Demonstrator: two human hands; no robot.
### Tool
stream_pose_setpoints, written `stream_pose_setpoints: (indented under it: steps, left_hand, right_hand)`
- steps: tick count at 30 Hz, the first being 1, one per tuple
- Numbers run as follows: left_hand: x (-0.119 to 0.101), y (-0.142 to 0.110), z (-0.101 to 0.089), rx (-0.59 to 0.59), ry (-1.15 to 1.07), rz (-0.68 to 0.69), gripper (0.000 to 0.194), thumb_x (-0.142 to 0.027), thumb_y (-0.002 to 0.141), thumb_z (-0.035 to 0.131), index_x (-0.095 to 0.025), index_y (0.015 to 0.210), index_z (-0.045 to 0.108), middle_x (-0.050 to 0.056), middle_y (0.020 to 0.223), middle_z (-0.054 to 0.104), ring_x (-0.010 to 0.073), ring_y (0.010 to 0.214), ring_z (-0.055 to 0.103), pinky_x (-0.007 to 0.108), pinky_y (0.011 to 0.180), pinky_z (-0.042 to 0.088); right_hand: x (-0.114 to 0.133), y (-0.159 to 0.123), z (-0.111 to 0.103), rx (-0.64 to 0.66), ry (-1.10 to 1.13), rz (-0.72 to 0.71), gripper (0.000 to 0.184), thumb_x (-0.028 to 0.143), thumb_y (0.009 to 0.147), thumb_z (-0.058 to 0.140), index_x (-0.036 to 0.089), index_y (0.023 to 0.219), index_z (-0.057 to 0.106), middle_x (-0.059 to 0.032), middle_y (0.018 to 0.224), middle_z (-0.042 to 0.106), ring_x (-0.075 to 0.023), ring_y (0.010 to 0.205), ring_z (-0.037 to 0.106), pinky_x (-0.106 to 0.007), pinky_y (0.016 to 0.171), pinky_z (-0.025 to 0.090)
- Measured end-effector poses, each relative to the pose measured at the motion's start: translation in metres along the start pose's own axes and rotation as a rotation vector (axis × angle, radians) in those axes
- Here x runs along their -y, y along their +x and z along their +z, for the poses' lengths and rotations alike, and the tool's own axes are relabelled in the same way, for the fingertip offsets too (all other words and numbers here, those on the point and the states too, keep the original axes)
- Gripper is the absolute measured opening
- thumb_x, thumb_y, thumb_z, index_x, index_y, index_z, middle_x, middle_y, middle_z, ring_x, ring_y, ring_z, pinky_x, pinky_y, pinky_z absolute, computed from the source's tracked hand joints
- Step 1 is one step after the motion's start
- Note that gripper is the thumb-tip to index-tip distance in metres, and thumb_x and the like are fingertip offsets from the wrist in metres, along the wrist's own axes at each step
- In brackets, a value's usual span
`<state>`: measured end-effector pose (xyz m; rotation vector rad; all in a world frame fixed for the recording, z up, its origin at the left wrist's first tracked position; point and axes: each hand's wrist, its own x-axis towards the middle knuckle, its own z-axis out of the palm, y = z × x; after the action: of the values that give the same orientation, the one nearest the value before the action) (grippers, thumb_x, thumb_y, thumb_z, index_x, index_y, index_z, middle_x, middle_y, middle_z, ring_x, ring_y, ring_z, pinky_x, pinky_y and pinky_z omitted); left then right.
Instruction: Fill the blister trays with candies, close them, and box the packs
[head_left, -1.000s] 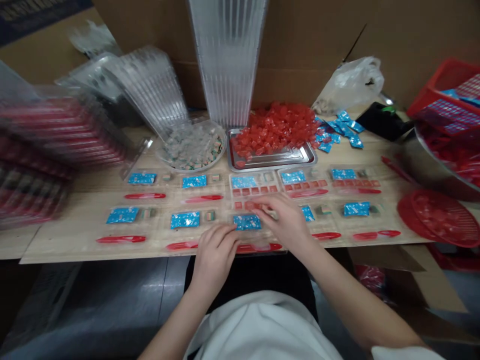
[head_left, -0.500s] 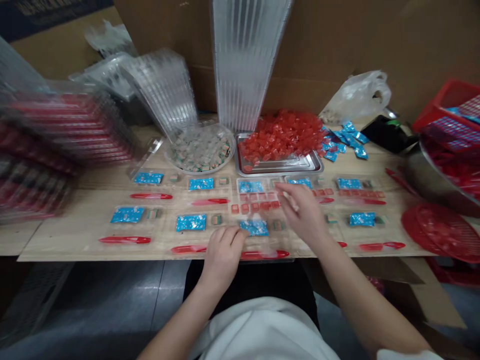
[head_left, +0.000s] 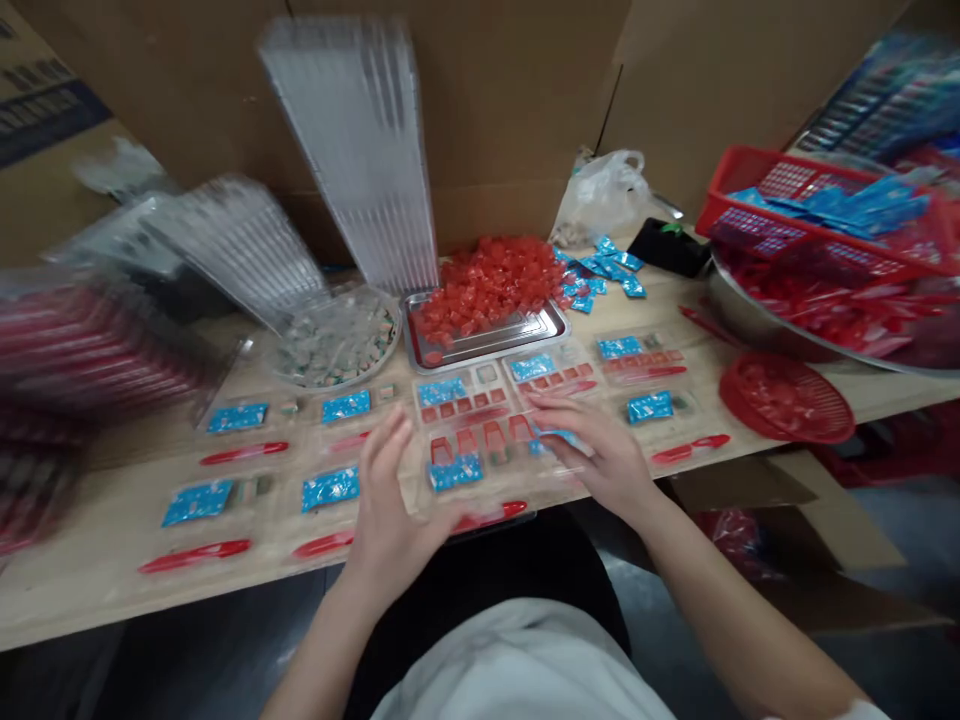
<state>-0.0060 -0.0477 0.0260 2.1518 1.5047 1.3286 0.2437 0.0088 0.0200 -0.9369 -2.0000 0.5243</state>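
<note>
Since the earlier frame the left hand [head_left: 386, 500] has lifted off the worktop [head_left: 82, 545], fingers spread and upright, just beside a clear blister tray [head_left: 450, 395] holding red jelly cubes [head_left: 466, 440] and a blue sachet [head_left: 454, 472]. The right hand [head_left: 592, 450] rests at the tray's right side, fingers over another blue sachet [head_left: 559, 440]; whether they pinch it, I cannot tell.

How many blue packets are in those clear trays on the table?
10 blue printed packets: five in the back row of clear plastic trays, five in the front, one of those partly under the right hand. More could be hidden.
</note>
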Motion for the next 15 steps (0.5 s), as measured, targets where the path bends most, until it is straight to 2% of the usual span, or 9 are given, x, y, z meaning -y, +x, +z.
stream_pose_setpoints:
  steps: [2, 4, 7, 11, 13, 15]
  left_hand:
    - [0.004, 0.002, 0.004, 0.099, -0.108, -0.137, 0.072, -0.026, 0.078, 0.066, -0.025, 0.139, 0.028, 0.012, 0.128, 0.053, 0.0234, 0.117, 0.053, 0.040, 0.096, 0.044]
    - [0.005, 0.002, 0.005, 0.155, -0.130, -0.205, 0.050, -0.021, 0.084, 0.058, -0.027, 0.131, 0.042, 0.007, 0.113, 0.065, 0.0192, 0.106, 0.061, 0.034, 0.092, 0.047]
    - [0.001, 0.004, 0.004, 0.139, -0.070, -0.166, 0.028, -0.019, 0.083, 0.058, -0.026, 0.110, 0.060, 0.004, 0.105, 0.069, 0.0179, 0.099, 0.064, 0.030, 0.088, 0.049]
    - [-0.005, 0.004, 0.006, 0.150, -0.059, -0.143, 0.025, -0.017, 0.083, 0.055, -0.025, 0.105, 0.064, 0.004, 0.104, 0.070, 0.0184, 0.098, 0.065, 0.030, 0.086, 0.050]
    - [-0.007, 0.002, 0.011, 0.163, -0.095, -0.216, 0.023, -0.019, 0.081, 0.056, -0.024, 0.102, 0.065, 0.004, 0.102, 0.071, 0.0195, 0.095, 0.065, 0.032, 0.085, 0.050]
    - [-0.010, -0.002, 0.017, 0.179, -0.182, -0.364, 0.022, -0.024, 0.078, 0.061, -0.024, 0.100, 0.066, 0.005, 0.099, 0.071, 0.0208, 0.092, 0.065, 0.032, 0.083, 0.051]
  right_hand:
    - [0.003, -0.006, -0.003, -0.011, 0.021, 0.014, 0.031, 0.016, 0.085, 0.054, 0.028, 0.114, 0.059, -0.0050, 0.122, 0.061, -0.0196, 0.113, 0.057, -0.040, 0.096, 0.046]
    - [0.004, -0.012, -0.004, -0.035, 0.049, 0.054, 0.031, 0.017, 0.085, 0.055, 0.029, 0.114, 0.060, -0.0040, 0.120, 0.062, -0.0196, 0.112, 0.057, -0.040, 0.097, 0.046]
    - [0.003, -0.020, -0.003, -0.087, 0.110, 0.175, 0.034, 0.021, 0.084, 0.058, 0.028, 0.117, 0.058, -0.0044, 0.118, 0.063, -0.0204, 0.109, 0.059, -0.041, 0.097, 0.047]
    - [0.001, -0.027, -0.002, -0.136, 0.303, 0.336, 0.038, 0.026, 0.083, 0.060, 0.025, 0.121, 0.054, -0.0072, 0.121, 0.061, -0.0208, 0.110, 0.059, -0.041, 0.096, 0.047]
    - [0.002, -0.029, -0.004, -0.154, 0.331, 0.385, 0.034, 0.027, 0.081, 0.062, 0.023, 0.115, 0.058, -0.0078, 0.118, 0.063, -0.0215, 0.109, 0.059, -0.041, 0.096, 0.047]
    - [0.004, -0.032, -0.009, -0.166, 0.304, 0.456, 0.029, 0.029, 0.080, 0.063, 0.022, 0.107, 0.063, -0.0071, 0.110, 0.067, -0.0214, 0.103, 0.062, -0.039, 0.092, 0.049]
